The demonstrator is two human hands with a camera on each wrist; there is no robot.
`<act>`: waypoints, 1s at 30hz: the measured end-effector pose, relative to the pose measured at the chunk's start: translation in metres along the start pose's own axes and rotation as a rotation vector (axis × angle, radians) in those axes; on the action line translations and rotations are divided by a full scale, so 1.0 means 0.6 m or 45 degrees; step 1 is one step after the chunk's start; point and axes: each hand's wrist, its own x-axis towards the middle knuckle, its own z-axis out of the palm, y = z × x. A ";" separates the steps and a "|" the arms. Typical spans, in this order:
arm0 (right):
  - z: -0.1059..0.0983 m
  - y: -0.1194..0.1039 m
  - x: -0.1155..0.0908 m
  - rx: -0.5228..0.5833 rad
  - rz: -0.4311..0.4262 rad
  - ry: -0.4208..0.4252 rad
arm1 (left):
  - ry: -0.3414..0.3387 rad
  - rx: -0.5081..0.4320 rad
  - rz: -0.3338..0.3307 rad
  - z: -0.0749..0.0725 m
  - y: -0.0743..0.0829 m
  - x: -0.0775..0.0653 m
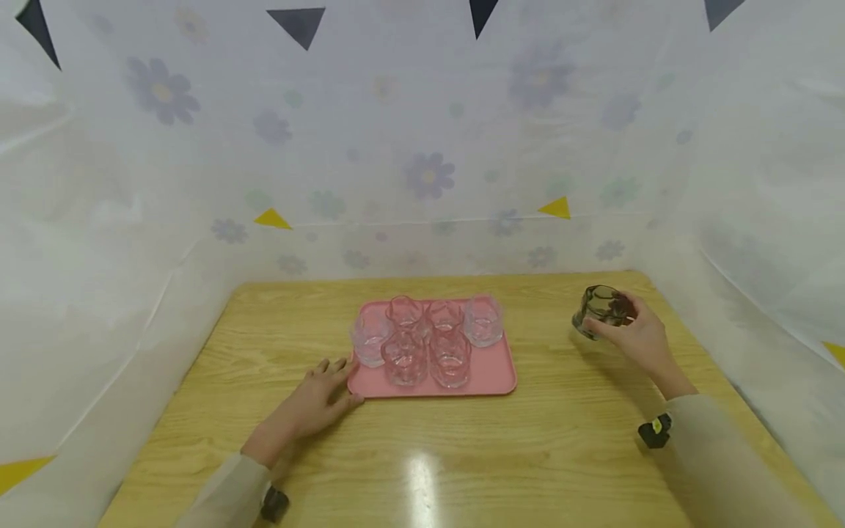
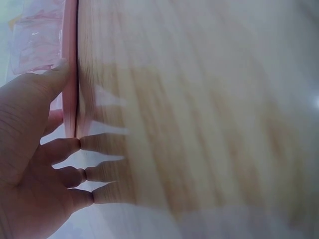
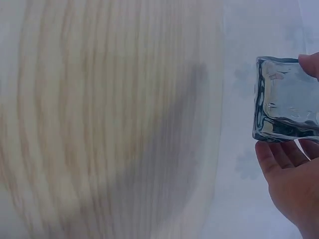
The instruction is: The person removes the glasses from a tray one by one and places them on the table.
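A smoky dark glass point(image 1: 602, 311) is in my right hand point(image 1: 642, 339), gripped between thumb and fingers over the right side of the table. In the right wrist view the glass point(image 3: 286, 99) shows its clear side wall, thumb on one end and fingers point(image 3: 279, 154) on the other. My left hand point(image 1: 318, 396) rests at the left edge of a pink tray point(image 1: 491, 374), fingers spread. The left wrist view has its thumb against the tray rim point(image 2: 71, 94) and the other fingertips on the table. Several clear glasses point(image 1: 405, 359) stand close together on the tray.
The wooden table point(image 1: 422, 455) carries the tray near its middle. White flower-printed sheeting point(image 1: 422, 147) walls off the back and both sides. Dark and yellow triangles point(image 1: 554, 207) are stuck on it.
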 end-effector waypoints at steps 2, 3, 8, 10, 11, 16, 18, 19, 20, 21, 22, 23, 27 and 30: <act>-0.009 0.012 0.004 -0.008 0.019 -0.003 | -0.005 0.004 -0.010 0.002 -0.001 -0.001; -0.013 0.018 0.006 -0.010 0.026 -0.003 | -0.009 0.005 -0.014 0.002 -0.001 -0.001; -0.029 0.041 0.012 -0.023 0.046 0.024 | -0.016 0.004 -0.019 0.001 -0.002 -0.001; -0.035 0.048 0.014 -0.031 0.052 0.042 | -0.014 0.006 -0.012 0.001 -0.002 -0.001; -0.038 0.051 0.015 -0.041 0.062 0.050 | -0.013 0.007 -0.009 0.001 -0.002 -0.001; -0.051 0.066 0.021 -0.054 0.123 0.085 | -0.010 0.018 -0.008 0.002 -0.005 -0.001; -0.057 0.074 0.021 -0.060 0.145 0.094 | -0.008 0.021 0.000 0.001 -0.004 -0.001; -0.060 0.078 0.021 -0.062 0.154 0.096 | -0.007 0.023 0.003 0.001 -0.003 -0.001; -0.063 0.083 0.022 -0.067 0.161 0.098 | -0.007 0.024 0.003 0.001 -0.003 -0.001; -0.066 0.086 0.022 -0.072 0.164 0.100 | -0.008 0.028 0.005 0.000 -0.002 -0.001; -0.068 0.090 0.022 -0.070 0.165 0.100 | -0.007 0.030 0.005 -0.001 -0.001 -0.001; -0.071 0.093 0.023 -0.071 0.164 0.102 | -0.007 0.031 0.005 -0.002 0.000 -0.001; -0.080 0.105 0.027 -0.068 0.173 0.117 | -0.007 0.028 0.000 -0.004 0.002 -0.001; -0.083 0.113 0.029 -0.059 0.193 0.128 | -0.010 0.022 0.000 -0.003 0.002 -0.002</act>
